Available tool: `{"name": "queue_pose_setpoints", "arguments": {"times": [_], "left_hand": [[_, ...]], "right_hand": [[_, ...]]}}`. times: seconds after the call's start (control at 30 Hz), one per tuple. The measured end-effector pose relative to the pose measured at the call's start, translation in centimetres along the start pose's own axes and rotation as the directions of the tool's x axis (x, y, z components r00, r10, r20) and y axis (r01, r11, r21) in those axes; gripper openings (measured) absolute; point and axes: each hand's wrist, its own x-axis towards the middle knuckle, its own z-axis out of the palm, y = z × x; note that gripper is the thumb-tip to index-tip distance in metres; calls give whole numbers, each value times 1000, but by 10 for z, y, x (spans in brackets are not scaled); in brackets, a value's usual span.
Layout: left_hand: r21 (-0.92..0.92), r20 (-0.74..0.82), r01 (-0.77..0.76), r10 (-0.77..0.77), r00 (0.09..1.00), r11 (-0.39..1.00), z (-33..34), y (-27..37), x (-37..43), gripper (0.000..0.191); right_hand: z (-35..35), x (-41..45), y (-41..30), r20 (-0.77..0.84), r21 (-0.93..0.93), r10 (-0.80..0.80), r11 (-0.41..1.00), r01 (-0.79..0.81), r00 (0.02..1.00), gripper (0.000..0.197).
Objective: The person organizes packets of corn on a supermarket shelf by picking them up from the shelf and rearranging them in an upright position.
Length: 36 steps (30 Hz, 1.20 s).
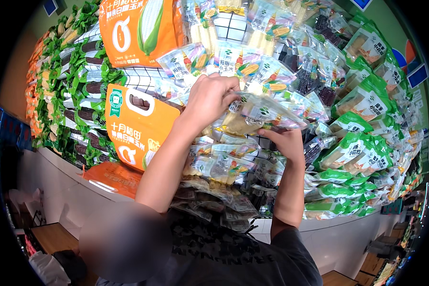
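Between my hands is a clear plastic pack of small corn (261, 111), tilted, with a printed top. My left hand (214, 93) pinches the pack near its upper left edge, its fingers curled. My right hand (284, 141) grips the lower right side, the thumb on the near face and the other fingers partly hidden behind the plastic. Right behind them stand more packs of small corn (237, 62) with similar printed tops. Below my hands lie further flat packs (218, 166) in stacked rows.
Large orange corn bags (143, 127) stand at the left, beside green-netted dark corn cobs (92, 87). Packs of dark purple corn (305, 77) and green-topped bags (364, 103) fill the right. A pale display base (343, 228) curves below. A blurred round patch covers the lower left.
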Motion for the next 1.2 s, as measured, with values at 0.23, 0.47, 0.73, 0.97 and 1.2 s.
{"name": "queue_pose_setpoints", "arguments": {"times": [0.23, 0.47, 0.73, 0.97, 1.2], "left_hand": [[-76, 16, 63, -62, 998, 995, 4, -8, -15, 7], [200, 47, 19, -29, 998, 980, -8, -1, -23, 19], [205, -11, -27, 30, 999, 978, -14, 10, -25, 40], [147, -183, 50, -23, 983, 988, -41, 32, 19, 39], [412, -21, 20, -12, 1000, 911, -6, -8, 62, 60]], "right_hand": [[11, 9, 20, 127, -432, -160, 880, 199, 979, 52], [23, 2, 39, 25, -294, -6, 956, 13, 1000, 32], [36, 6, 49, 1, -454, -162, 879, 145, 987, 35], [38, -1, 41, -209, -576, -100, 816, -40, 973, 50], [56, -1, -6, -284, -721, -310, 693, 11, 907, 61]]}}
